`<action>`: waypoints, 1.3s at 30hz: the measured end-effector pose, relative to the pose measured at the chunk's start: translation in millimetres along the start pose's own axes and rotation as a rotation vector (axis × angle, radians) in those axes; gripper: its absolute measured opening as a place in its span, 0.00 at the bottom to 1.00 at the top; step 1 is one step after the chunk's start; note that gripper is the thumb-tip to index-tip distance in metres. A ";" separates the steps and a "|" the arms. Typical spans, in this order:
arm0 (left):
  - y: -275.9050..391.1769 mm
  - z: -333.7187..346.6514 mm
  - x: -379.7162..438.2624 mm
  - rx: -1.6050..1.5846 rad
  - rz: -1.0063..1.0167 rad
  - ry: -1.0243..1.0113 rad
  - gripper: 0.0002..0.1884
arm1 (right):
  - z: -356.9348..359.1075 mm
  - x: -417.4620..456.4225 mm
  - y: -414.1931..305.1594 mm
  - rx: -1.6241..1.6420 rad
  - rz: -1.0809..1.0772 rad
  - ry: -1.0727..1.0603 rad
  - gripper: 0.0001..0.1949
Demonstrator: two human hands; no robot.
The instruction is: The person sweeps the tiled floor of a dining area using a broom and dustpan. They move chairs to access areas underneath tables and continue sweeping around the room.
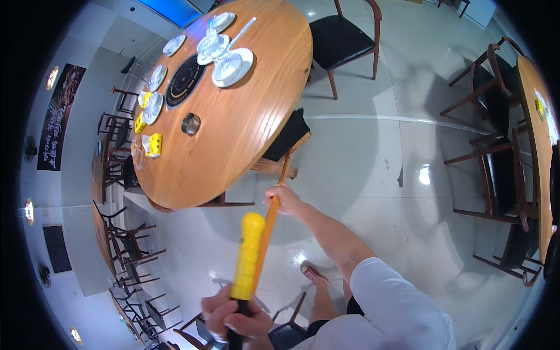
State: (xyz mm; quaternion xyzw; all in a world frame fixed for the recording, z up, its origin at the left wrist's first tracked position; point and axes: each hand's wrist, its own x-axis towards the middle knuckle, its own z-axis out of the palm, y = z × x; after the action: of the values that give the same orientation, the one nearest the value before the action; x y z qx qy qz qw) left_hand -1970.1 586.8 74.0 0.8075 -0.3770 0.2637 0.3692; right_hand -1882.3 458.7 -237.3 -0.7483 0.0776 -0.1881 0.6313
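My right hand (284, 199) is closed around the orange pole (269, 223) of a broom. Its head (288, 135), with dark bristles and a wooden edge, lies partly under the rim of a round wooden table (232, 144). Close to the camera, my left hand (236, 317) grips the black part of a second handle just below its ribbed yellow grip (248, 253). The orange pole passes behind this grip, and its upper end is hidden. What the black shaft leads to is out of view.
Wrapped tableware (232, 68), a black round cooktop (186, 81), a metal cup (191, 124) and yellow packs (153, 145) are on the table. Dark-seated chairs (343, 41) stand beyond it and along a second table (531, 100). Another chair (286, 334) is near my legs.
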 end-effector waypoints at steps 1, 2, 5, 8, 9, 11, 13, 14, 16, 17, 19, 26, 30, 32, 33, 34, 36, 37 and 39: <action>-1.3 -7.4 6.7 -0.175 -0.002 -0.034 0.08 | -4.2 -2.1 -4.8 -0.043 -0.094 0.078 0.16; -2.7 -13.0 11.7 -0.018 0.053 -0.044 0.08 | -6.6 -4.1 -13.2 -0.066 -0.026 0.061 0.16; -16.1 -35.4 27.8 -0.016 0.138 -0.186 0.24 | -17.6 -11.3 -40.7 -0.132 0.023 0.098 0.15; -34.5 -47.9 33.8 0.003 0.276 -0.223 0.36 | -21.1 -17.5 -56.3 -0.168 0.120 0.095 0.11; -39.0 -51.4 33.9 0.039 0.299 -0.199 0.35 | -19.9 -20.9 -58.1 -0.155 0.115 0.130 0.11; -46.9 -57.5 36.5 0.111 0.343 -0.148 0.32 | -14.6 -30.6 -58.8 -0.152 0.137 0.187 0.11; -50.2 -64.5 39.3 0.282 0.461 -0.083 0.31 | -9.6 -43.0 -57.7 -0.195 0.141 0.172 0.11; -49.8 -68.5 40.1 0.214 0.452 -0.099 0.29 | -7.3 -49.2 -57.5 -0.250 0.144 0.168 0.10; -45.7 -77.9 37.9 0.094 0.416 -0.118 0.27 | -2.6 -64.4 -59.4 -0.212 0.174 0.125 0.09; -44.0 -84.3 35.9 0.025 0.402 -0.127 0.26 | 0.6 -72.3 -61.6 -0.251 0.158 0.102 0.08; -36.7 -98.8 22.2 -0.304 0.002 -0.099 0.09 | 5.7 -87.9 -65.6 -0.208 0.215 -0.008 0.06; -70.3 -193.0 -20.7 -0.441 -0.265 -0.115 0.06 | 83.9 -133.8 -88.0 -0.237 0.312 -0.349 0.06; -111.9 -255.2 -41.3 -0.340 -0.243 -0.068 0.12 | 154.1 -151.7 -105.8 -0.278 0.270 -0.491 0.10; -130.3 -288.0 -52.6 -0.269 -0.247 -0.043 0.14 | 194.8 -160.8 -115.7 -0.284 0.225 -0.606 0.13; -140.8 -309.5 -54.5 -0.208 -0.168 -0.124 0.13 | 217.0 -167.2 -122.2 -0.273 0.248 -0.625 0.13; -149.6 -329.8 -53.9 -0.150 -0.082 -0.200 0.11 | 240.4 -172.8 -130.8 -0.257 0.263 -0.645 0.14; -163.1 -361.5 -56.2 -0.032 -0.009 -0.190 0.10 | 284.4 -181.3 -145.2 -0.209 0.278 -0.689 0.13; -167.4 -371.6 -59.1 0.035 -0.019 -0.114 0.09 | 305.9 -186.0 -151.7 -0.148 0.258 -0.693 0.13; -180.4 -392.6 -51.7 0.086 0.085 -0.206 0.05 | 349.0 -188.4 -164.4 -0.091 0.207 -0.743 0.10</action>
State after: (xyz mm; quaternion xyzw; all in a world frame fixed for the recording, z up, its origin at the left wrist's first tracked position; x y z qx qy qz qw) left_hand -1912.8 1000.3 196.9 0.8287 -0.4353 0.2105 0.2820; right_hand -1942.6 876.2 -157.8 -0.7808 -0.0731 0.1643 0.5984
